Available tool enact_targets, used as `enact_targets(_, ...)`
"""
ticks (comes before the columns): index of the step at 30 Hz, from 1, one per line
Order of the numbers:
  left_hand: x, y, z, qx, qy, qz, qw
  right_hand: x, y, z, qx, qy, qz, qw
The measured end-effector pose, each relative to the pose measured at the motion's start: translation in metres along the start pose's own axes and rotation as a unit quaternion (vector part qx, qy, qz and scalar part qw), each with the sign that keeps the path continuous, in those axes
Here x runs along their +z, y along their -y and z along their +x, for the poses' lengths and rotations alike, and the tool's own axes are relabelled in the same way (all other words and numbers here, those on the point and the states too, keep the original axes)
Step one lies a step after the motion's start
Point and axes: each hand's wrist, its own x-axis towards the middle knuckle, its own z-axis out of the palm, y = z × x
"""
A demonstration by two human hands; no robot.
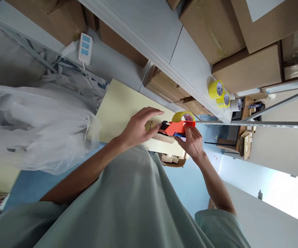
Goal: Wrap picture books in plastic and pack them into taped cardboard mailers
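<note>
A red tape dispenser point(176, 128) with a black front end and a blue part below is held in my right hand point(193, 140), the fingers wrapped round its rear. On it sits a roll of yellow tape point(181, 116). My left hand point(141, 126) is open, thumb and fingers apart, at the dispenser's black end. Its thumb tip is close to that end; whether they touch I cannot tell. Beneath the dispenser lies a small cardboard box point(163, 137), partly hidden by the dispenser and my left hand, on the pale yellow table point(120, 106).
Cardboard boxes point(213, 31) and rolls of yellow tape point(216, 89) stand on the white shelf point(164, 32) above the table. A white power strip point(85, 49) is at the upper left, over a heap of translucent plastic point(35, 127). An open carton point(173, 160) stands below the table edge.
</note>
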Motion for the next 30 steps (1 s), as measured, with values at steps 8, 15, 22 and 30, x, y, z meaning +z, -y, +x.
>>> enact_targets(8, -0.009, 0.015, -0.005, -0.081, 0.123, -0.092, 0.985, -0.008, 0.01, -0.003, -0.016, 0.116, 0.056, 0.992)
enact_targets(15, -0.01, 0.024, -0.02, -0.192, 0.124, -0.153, 0.961, -0.011, 0.019, 0.001, 0.013, 0.201, 0.082, 0.976)
enact_targets(22, -0.006, 0.052, -0.04, -0.285, 0.121, -0.201, 0.929, -0.018, 0.039, 0.019, 0.11, 0.343, 0.141, 0.922)
enact_targets(30, 0.029, 0.097, -0.083, -0.407, 0.107, -0.253, 0.871, -0.036, 0.037, 0.037, 0.213, 0.488, 0.176, 0.828)
